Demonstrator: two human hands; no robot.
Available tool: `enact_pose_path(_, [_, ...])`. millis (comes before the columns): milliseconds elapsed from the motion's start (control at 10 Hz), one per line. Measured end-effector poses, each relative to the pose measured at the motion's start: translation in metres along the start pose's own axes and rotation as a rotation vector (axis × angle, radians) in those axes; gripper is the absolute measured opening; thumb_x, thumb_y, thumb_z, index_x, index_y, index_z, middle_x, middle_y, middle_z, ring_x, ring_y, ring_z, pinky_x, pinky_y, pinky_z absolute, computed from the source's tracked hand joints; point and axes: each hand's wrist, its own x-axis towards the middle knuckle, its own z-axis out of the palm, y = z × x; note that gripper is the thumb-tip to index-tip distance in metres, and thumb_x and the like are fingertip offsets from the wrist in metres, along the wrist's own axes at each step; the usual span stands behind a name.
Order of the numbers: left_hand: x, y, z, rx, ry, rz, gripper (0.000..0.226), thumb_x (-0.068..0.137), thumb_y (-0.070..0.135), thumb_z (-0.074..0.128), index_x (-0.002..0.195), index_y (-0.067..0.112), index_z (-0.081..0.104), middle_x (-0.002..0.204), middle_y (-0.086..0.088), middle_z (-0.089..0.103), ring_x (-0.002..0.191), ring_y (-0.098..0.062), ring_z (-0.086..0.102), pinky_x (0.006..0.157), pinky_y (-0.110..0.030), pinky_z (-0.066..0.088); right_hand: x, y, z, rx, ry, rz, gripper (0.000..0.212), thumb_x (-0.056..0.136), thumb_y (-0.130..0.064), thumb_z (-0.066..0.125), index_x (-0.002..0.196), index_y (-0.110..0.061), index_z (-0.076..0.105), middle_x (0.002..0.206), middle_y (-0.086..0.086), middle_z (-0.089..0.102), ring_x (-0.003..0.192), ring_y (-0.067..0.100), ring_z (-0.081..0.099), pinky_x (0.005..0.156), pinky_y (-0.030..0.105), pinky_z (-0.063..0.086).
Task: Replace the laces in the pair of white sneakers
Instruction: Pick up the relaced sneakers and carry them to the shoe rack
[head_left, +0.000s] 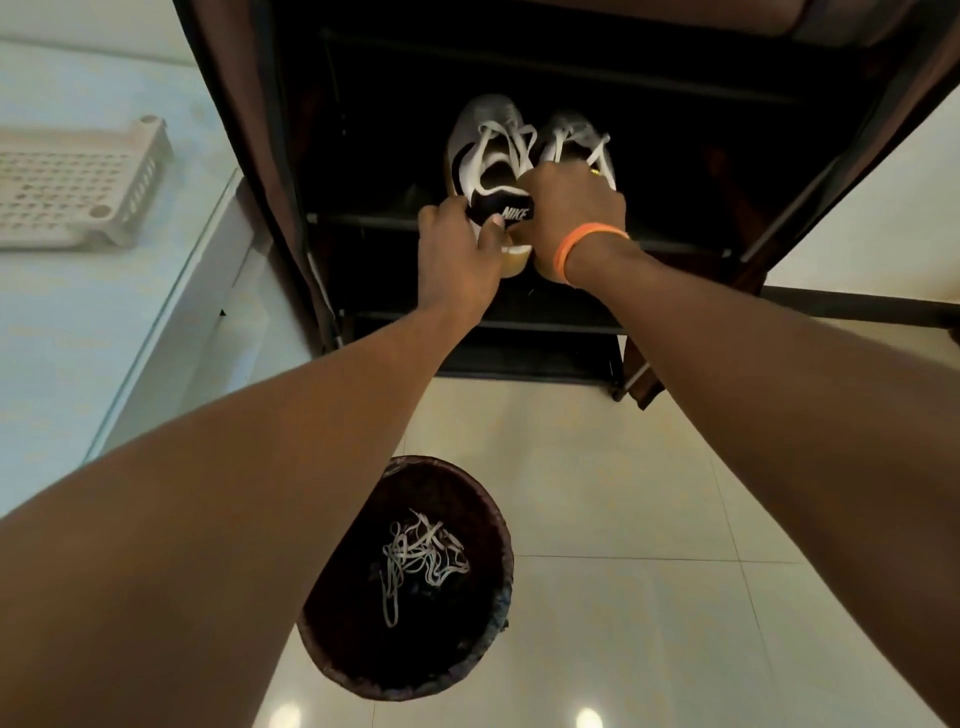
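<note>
Two white sneakers with white laces stand side by side on a shelf of a dark shoe rack (363, 218). My left hand (457, 249) grips the heel of the left sneaker (483, 140), thumb on its black heel tab. My right hand (571, 208), with an orange band on the wrist, covers and grips the heel of the right sneaker (571, 137). A tangle of loose white laces (421, 556) lies in a dark round bin (493, 519) on the floor below my arms.
A beige perforated plastic tray (78, 187) sits on a pale glass-topped surface (78, 338) at the left. The rack has a brown fabric cover (228, 104) and lower shelves. Glossy cream floor tiles (649, 493) spread in front of the rack.
</note>
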Motion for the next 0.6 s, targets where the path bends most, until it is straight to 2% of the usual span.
enact_pose_path(100, [0.02, -0.006, 0.001, 0.049, -0.002, -0.012, 0.032, 0.094, 0.007, 0.055, 0.126, 0.009, 0.054, 0.127, -0.009, 0.046, 0.104, -0.018, 0.056, 0.091, -0.019, 0.043, 0.024, 0.004, 0.002, 0.124, -0.04, 0.006, 0.049, 0.076, -0.036, 0.079, 0.118, -0.018, 0.063, 0.115, 0.01, 0.063, 0.108, 0.031, 0.06, 0.08, 0.037, 0.05])
enact_pose_path(200, [0.03, -0.008, 0.002, 0.094, -0.01, -0.017, 0.033, 0.092, 0.003, 0.054, 0.125, 0.008, 0.055, 0.129, -0.011, 0.047, 0.108, -0.021, 0.056, 0.096, -0.026, 0.045, 0.032, 0.008, 0.007, 0.158, -0.048, -0.008, 0.05, 0.075, -0.038, 0.079, 0.118, -0.019, 0.063, 0.114, 0.008, 0.064, 0.108, 0.03, 0.059, 0.082, 0.038, 0.051])
enact_pose_path(300, [0.033, 0.0, 0.005, 0.14, -0.005, -0.034, 0.029, 0.093, 0.004, 0.052, 0.122, 0.008, 0.056, 0.128, -0.011, 0.047, 0.103, -0.022, 0.057, 0.091, -0.027, 0.046, 0.033, 0.01, 0.014, 0.11, -0.044, 0.011, 0.056, 0.076, -0.046, 0.074, 0.126, -0.027, 0.056, 0.12, 0.01, 0.06, 0.121, 0.034, 0.049, 0.089, 0.051, 0.05])
enact_pose_path(400, [0.033, 0.001, 0.004, 0.148, -0.023, -0.074, 0.028, 0.093, 0.005, 0.052, 0.121, 0.009, 0.056, 0.126, -0.011, 0.049, 0.1, -0.021, 0.058, 0.088, -0.029, 0.049, 0.028, 0.005, 0.014, 0.131, -0.071, 0.046, 0.068, 0.079, -0.043, 0.073, 0.138, -0.03, 0.043, 0.136, 0.014, 0.048, 0.135, 0.04, 0.03, 0.099, 0.065, 0.039])
enact_pose_path(500, [0.011, 0.011, -0.009, 0.06, -0.035, -0.134, 0.035, 0.089, 0.005, 0.056, 0.124, 0.01, 0.055, 0.121, -0.01, 0.056, 0.106, -0.023, 0.058, 0.091, -0.036, 0.051, -0.005, -0.002, 0.004, 0.183, 0.026, 0.097, 0.084, 0.081, -0.028, 0.072, 0.149, -0.031, 0.023, 0.155, 0.018, 0.017, 0.145, 0.043, 0.003, 0.108, 0.073, 0.014])
enact_pose_path(600, [-0.012, 0.025, -0.033, 0.057, -0.065, -0.202, 0.043, 0.091, 0.002, 0.053, 0.133, 0.009, 0.047, 0.13, -0.012, 0.052, 0.118, -0.026, 0.053, 0.097, -0.034, 0.046, -0.033, -0.011, -0.009, 0.263, 0.132, 0.136, 0.079, 0.081, -0.018, 0.071, 0.147, -0.026, 0.029, 0.154, 0.015, 0.02, 0.144, 0.04, 0.009, 0.11, 0.069, 0.018])
